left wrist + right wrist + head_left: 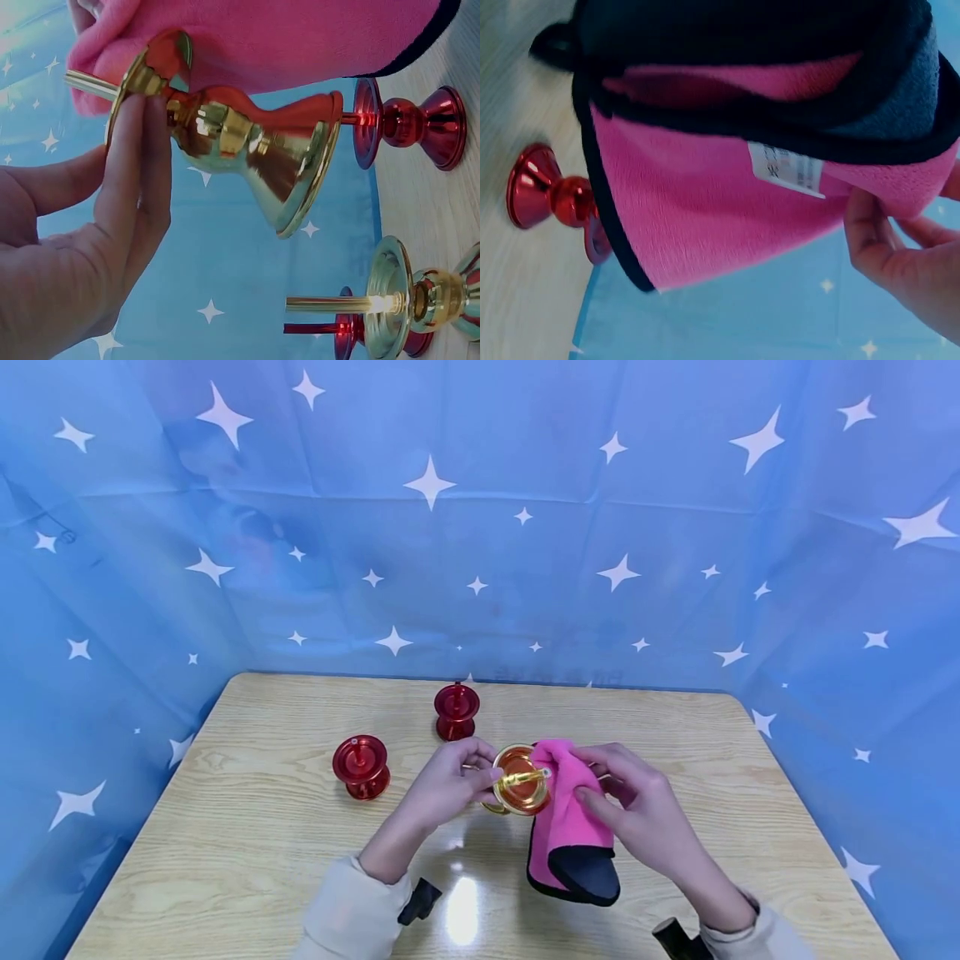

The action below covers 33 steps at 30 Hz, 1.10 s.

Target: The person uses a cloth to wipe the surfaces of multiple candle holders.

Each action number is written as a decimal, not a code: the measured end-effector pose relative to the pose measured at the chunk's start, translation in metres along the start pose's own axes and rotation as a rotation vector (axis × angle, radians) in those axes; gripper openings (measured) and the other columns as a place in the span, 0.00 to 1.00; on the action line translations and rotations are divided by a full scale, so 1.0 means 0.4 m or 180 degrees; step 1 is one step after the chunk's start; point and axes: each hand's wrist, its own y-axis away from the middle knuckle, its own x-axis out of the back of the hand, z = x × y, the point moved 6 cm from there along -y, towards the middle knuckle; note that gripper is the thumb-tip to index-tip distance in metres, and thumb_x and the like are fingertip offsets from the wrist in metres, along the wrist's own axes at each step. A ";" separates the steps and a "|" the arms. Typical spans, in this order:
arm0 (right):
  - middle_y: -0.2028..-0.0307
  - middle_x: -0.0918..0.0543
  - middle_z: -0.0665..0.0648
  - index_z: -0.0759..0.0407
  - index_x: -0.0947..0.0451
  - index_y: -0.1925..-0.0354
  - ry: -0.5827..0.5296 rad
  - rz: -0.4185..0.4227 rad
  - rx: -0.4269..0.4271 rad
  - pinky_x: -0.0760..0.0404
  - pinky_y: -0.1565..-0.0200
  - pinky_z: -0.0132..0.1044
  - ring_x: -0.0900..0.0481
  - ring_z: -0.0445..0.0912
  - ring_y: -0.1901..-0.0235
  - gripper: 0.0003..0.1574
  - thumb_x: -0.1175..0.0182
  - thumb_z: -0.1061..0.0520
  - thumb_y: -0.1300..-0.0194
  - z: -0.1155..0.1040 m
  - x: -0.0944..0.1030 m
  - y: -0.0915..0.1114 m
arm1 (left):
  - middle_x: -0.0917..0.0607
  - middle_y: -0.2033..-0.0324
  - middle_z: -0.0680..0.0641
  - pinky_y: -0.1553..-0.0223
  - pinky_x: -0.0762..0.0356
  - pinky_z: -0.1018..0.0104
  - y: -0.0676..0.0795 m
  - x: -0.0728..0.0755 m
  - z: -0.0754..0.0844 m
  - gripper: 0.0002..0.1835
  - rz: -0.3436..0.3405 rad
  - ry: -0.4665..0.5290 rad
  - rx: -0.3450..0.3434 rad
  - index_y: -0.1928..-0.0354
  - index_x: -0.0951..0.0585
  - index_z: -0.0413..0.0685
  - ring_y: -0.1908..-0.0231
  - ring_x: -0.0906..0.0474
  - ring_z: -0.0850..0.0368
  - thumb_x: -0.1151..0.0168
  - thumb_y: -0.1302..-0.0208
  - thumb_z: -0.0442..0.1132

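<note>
Above the table my left hand (453, 781) pinches a shiny gold candlestick (255, 142) by its dish, thumb and fingers on the rim. The candlestick is tilted, its spike toward the cloth in the head view. My right hand (633, 793) grips a pink cloth (566, 793) with black edging and a dark grey side. The cloth lies against the candlestick's dish, its lower end hanging down with a fold. A white label (787, 169) shows on the cloth in the right wrist view. The right fingertips (862, 217) are partly hidden by the fabric.
Two red candlesticks stand on the wooden table (247, 827): one (360, 766) at the left, one (456, 710) farther back. A second gold candlestick (390, 300) stands on the table in the left wrist view. Behind hangs a blue curtain (510, 568) with white stars.
</note>
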 end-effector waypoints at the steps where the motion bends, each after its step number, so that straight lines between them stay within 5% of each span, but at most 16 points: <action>1: 0.61 0.22 0.56 0.67 0.24 0.53 0.0008 0.0004 -0.0007 0.21 0.69 0.27 0.24 0.40 0.67 0.25 0.38 0.77 0.51 0.002 -0.006 0.000 | 0.25 0.69 0.42 0.66 0.19 0.61 0.001 0.000 0.000 0.07 0.0011 -0.0005 -0.0002 0.59 0.29 0.27 0.74 0.23 0.59 0.47 0.38 0.24; 8: 0.60 0.24 0.55 0.67 0.25 0.50 0.0171 -0.0056 0.0091 0.26 0.76 0.27 0.28 0.39 0.72 0.25 0.36 0.73 0.50 0.009 -0.042 -0.001 | 0.26 0.70 0.41 0.68 0.18 0.61 0.004 -0.002 -0.002 0.06 0.0057 -0.0016 -0.0063 0.60 0.28 0.27 0.75 0.23 0.58 0.49 0.38 0.24; 15: 0.50 0.29 0.58 0.68 0.29 0.44 0.0423 -0.0421 -0.0049 0.20 0.68 0.31 0.25 0.43 0.63 0.31 0.34 0.65 0.48 0.023 -0.066 0.007 | 0.26 0.70 0.42 0.70 0.18 0.59 0.004 0.005 -0.006 0.05 0.0196 -0.0061 -0.0100 0.60 0.28 0.29 0.76 0.24 0.58 0.48 0.38 0.25; 26: 0.60 0.27 0.55 0.68 0.22 0.54 0.0642 0.0067 0.0207 0.33 0.82 0.25 0.36 0.35 0.78 0.29 0.28 0.71 0.60 0.039 -0.093 0.008 | 0.26 0.74 0.44 0.71 0.18 0.58 0.002 -0.012 -0.005 0.02 0.0083 -0.0173 -0.0210 0.66 0.27 0.29 0.76 0.23 0.52 0.46 0.39 0.24; 33: 0.63 0.24 0.53 0.65 0.20 0.59 0.0588 0.0201 0.0322 0.29 0.77 0.24 0.28 0.41 0.69 0.28 0.28 0.74 0.64 0.041 -0.103 0.004 | 0.24 0.76 0.45 0.73 0.18 0.58 0.002 -0.016 -0.009 0.02 0.0137 -0.0328 -0.0325 0.70 0.26 0.33 0.78 0.24 0.58 0.43 0.41 0.24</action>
